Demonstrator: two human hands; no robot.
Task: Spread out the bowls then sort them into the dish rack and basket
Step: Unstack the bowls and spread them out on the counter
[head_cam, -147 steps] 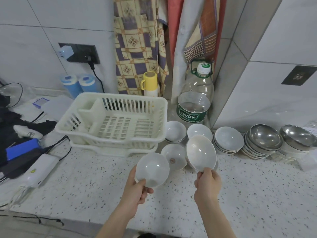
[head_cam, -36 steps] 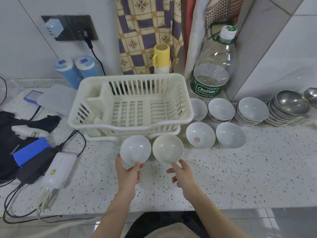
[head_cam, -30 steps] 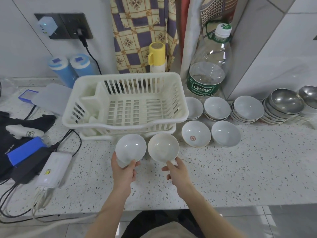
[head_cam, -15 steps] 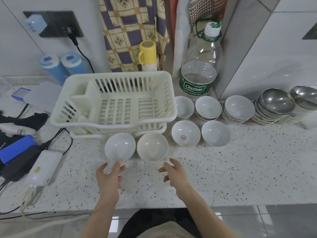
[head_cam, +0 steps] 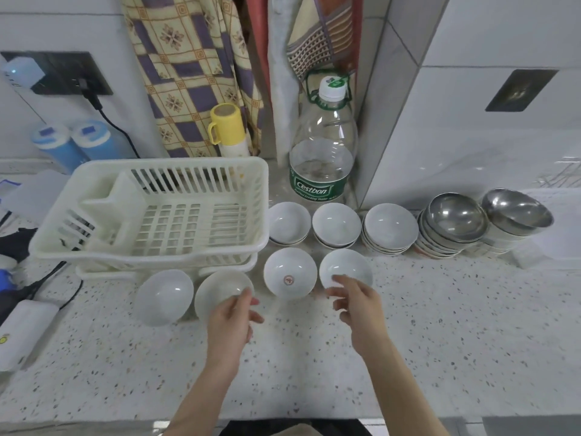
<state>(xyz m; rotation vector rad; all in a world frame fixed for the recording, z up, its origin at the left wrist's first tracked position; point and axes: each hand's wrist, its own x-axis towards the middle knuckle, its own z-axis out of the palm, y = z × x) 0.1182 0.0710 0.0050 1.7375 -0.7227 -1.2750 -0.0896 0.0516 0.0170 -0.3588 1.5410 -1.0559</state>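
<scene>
Bowls (head_cam: pixel 290 274) sit in the frame's middle, four laid singly in a front row, stacks behind – spreading seems the step in hand. Left hand (head_cam: pixel 231 322) and right hand (head_cam: pixel 356 305) hover loose, grasping nothing – next, probably unstacking more, rack (head_cam: pixel 151 212) unfilled
</scene>
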